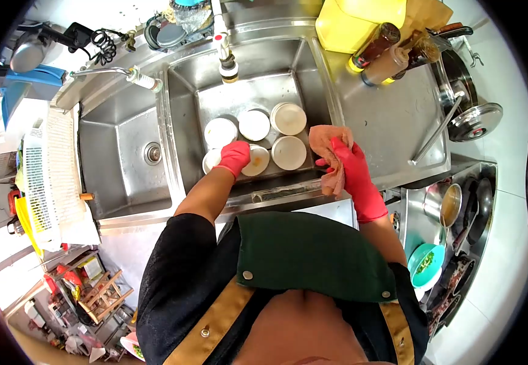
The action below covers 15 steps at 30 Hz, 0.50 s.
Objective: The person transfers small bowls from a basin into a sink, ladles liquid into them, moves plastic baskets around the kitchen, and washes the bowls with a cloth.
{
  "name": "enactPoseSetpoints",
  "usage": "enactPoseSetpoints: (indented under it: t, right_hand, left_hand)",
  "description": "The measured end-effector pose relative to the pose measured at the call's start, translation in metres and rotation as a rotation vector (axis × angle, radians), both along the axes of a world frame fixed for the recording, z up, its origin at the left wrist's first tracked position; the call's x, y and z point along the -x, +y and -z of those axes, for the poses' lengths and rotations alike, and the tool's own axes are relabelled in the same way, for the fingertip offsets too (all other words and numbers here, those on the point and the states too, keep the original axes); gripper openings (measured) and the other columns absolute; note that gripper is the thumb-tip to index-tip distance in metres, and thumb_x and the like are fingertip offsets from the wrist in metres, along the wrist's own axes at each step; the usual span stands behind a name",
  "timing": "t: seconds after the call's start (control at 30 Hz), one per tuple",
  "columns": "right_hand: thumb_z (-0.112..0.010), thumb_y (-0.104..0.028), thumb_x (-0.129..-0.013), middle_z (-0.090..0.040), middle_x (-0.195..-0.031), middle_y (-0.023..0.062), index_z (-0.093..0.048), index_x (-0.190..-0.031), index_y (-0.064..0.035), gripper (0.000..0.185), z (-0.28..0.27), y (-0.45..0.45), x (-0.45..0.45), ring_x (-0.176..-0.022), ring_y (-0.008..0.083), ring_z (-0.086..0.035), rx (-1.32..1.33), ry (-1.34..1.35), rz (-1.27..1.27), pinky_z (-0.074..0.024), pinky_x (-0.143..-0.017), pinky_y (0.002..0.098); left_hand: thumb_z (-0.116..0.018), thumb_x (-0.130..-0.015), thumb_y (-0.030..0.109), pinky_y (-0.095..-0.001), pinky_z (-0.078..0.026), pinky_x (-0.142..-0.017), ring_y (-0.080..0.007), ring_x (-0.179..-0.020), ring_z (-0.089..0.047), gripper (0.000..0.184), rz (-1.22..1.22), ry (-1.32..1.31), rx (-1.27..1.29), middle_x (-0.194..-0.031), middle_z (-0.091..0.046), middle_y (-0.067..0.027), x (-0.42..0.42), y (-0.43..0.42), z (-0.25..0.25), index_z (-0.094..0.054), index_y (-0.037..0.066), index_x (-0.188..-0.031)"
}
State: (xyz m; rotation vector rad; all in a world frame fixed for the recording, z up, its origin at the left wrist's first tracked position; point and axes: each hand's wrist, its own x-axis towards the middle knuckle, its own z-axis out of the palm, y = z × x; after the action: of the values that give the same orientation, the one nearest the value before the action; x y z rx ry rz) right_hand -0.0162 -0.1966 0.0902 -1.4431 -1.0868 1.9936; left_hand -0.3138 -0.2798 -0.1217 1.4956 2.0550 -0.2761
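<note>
Several small white dishes stand in groups in the middle sink basin, some apparently stacked. My left hand, in a red rubber glove, is closed at the left edge of a front white dish with an orange stain. Its fingertips are partly hidden, and another dish lies partly under the wrist. To the right, at the basin's edge, my right hand wears a matching glove. It is closed around a crumpled orange-pink cloth, which hangs down from the fingers.
A faucet reaches over the middle basin. A second basin with a drain lies left. Sauce bottles and a yellow container stand back right. Pans and a turquoise bowl sit at lower right. A dish rack is far left.
</note>
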Motion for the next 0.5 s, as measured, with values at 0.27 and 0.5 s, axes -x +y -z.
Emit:
enactPoseSetpoints:
  t: [0.27, 0.5]
  right_hand:
    - [-0.062, -0.026, -0.093, -0.064, -0.102, 0.0109, -0.06, -0.116, -0.003, 0.033, 0.004, 0.016, -0.008, -0.073, 0.0213, -0.066, -0.162, -0.095, -0.056, -0.0498, -0.058, 0.0322]
    - [-0.062, -0.007, -0.085, -0.059, -0.113, 0.0145, -0.06, -0.12, -0.0061, 0.035, 0.05, 0.018, 0.036, -0.1, 0.032, -0.059, -1.346, -0.235, -0.195, -0.0497, -0.084, 0.0394]
  left_hand:
    - [-0.042, -0.095, 0.031, -0.0427, -0.053, -0.086, -0.0329, -0.103, -0.066, 0.049, 0.414, 0.075, -0.323, -0.117, -0.065, -0.0229, 0.013, 0.012, -0.031, -0.054, -0.003, -0.128]
    - [-0.056, -0.088, 0.013, -0.037, -0.052, -0.087, -0.0329, -0.102, -0.065, 0.032, -0.257, -0.216, -0.937, -0.121, -0.063, -0.0175, 0.038, 0.02, -0.169, -0.058, 0.008, -0.119]
